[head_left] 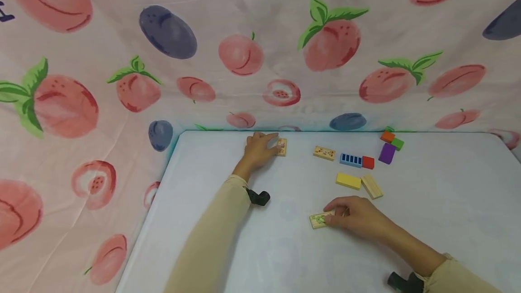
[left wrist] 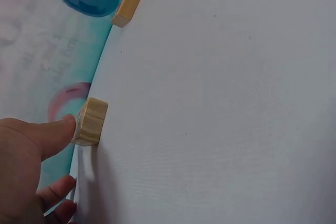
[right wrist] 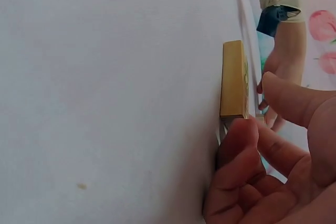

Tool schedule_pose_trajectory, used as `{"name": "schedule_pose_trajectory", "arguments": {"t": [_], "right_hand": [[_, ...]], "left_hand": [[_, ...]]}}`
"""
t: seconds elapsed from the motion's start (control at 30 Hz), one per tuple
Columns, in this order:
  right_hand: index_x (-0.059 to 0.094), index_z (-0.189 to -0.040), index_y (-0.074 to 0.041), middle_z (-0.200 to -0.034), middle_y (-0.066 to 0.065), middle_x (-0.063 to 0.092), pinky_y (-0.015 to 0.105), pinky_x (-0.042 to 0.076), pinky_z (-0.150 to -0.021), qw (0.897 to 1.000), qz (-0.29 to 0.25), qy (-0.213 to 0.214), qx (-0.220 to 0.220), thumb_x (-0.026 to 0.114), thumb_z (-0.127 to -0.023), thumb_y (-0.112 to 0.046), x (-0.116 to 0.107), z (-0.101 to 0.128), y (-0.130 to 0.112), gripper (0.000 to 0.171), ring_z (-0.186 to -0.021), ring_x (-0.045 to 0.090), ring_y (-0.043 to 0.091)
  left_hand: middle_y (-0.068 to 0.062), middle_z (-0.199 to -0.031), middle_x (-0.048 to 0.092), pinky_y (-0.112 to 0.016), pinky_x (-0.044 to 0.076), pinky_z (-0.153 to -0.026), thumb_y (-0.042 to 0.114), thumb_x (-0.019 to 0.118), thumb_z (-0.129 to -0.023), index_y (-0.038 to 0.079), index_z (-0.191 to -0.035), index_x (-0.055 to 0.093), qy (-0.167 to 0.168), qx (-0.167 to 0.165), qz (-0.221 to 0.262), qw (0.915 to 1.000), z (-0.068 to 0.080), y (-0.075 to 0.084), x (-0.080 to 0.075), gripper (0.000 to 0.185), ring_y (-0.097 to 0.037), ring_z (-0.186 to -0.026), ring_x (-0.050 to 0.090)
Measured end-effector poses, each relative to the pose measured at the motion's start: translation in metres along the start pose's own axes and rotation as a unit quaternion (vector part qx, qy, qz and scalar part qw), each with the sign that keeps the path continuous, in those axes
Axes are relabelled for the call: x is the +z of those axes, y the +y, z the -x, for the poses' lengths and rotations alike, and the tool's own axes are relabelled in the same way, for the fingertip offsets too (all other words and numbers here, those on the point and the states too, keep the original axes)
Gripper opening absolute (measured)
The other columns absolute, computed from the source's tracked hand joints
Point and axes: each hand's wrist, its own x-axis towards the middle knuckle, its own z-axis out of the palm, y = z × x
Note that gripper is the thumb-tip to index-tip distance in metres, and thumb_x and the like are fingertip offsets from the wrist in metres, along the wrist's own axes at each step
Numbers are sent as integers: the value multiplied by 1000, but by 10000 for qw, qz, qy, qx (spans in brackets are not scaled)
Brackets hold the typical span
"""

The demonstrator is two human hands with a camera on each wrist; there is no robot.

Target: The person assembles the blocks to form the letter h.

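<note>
Two walls of peach-printed cloth point(head_left: 81, 80) rise behind and to the left of the white desk point(head_left: 447, 202), meeting its far edge and its left edge with no gap. Most of the desk surface lies bare: a broad stretch to the right of the blocks, and the near middle between the two forearms.

At the far edge, the left hand point(head_left: 260, 150) rests on a small wooden tile point(head_left: 281, 147), fingers laid over its left part; the left wrist view shows the thumb point(left wrist: 50, 135) pressed against the tile's end point(left wrist: 90, 121), just beside the desk's rim. Nearer the person, the right hand point(head_left: 358, 216) pinches a second wooden tile point(head_left: 320, 219) by its right end, with the fingers curled onto it; its green print is too small to read. The right wrist view shows that tile edge-on point(right wrist: 233, 80), with a fingertip point(right wrist: 239, 140) under its near end.

Between the hands and toward the right lie a third printed tile point(head_left: 324, 153), a blue ribbed block point(head_left: 351, 160) touching a red cube point(head_left: 368, 162), a yellow block point(head_left: 348, 181) just beside a plain wooden block point(head_left: 372, 186), and a purple block point(head_left: 386, 153) close to an orange point(head_left: 387, 136) and a green block point(head_left: 397, 143) at the far edge. Black wrist mounts point(head_left: 257, 197) are partly cut off.
</note>
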Motion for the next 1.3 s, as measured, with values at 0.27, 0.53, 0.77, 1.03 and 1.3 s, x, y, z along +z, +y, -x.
{"name": "schedule_pose_trajectory", "arguments": {"t": [0.27, 0.53, 0.77, 1.03, 1.3], "right_hand": [[75, -109, -21, -78, -2, 60, 25, 39, -63, 9999, 87, 83, 45, 85, -82, -35, 3, -5, 3, 32, -77, 52, 18], [75, -106, -22, -76, -2, 59, 25, 38, -62, 9997, 153, 197, 16, 86, -81, -33, 3, -5, 4, 29, -76, 51, 17], [73, -99, -24, -85, -4, 61, 27, 41, -69, 9991, 323, 273, 16, 89, -78, -34, 4, -5, 3, 28, -82, 52, 17], [70, -98, -23, -86, -7, 65, 27, 43, -68, 9992, 346, 126, -147, 89, -77, -34, 5, -3, 2, 31, -80, 53, 16], [74, -112, -18, -87, -1, 62, 26, 43, -65, 9971, -309, -646, -245, 84, -84, -31, 9, 2, -4, 33, -82, 54, 19]], "left_hand": [[-12, -142, 44, -52, 39, -101, 48, 61, -100, 31, -146, 57, -131, -9, -459, 9989, -4, 1, 0, 49, -34, -126, 38], [-10, -147, 45, -57, 37, -104, 45, 65, -98, 28, -141, 60, -10, 109, -209, 9997, -3, -1, 1, 46, -36, -130, 38], [-4, -128, 69, -50, 42, -105, 30, 75, -94, 17, -132, 62, 254, 478, 480, 9974, 2, -2, 3, 43, -29, -121, 56], [-7, -101, 72, -35, 53, -79, 28, 76, -94, 12, -115, 59, 261, 510, 1155, 9917, 17, 9, -1, 31, -19, -89, 66], [-9, -102, 71, -29, 52, -74, 23, 79, -90, 11, -107, 61, -506, 108, 2080, 9768, 43, 17, -14, 27, -18, -87, 68]]}}
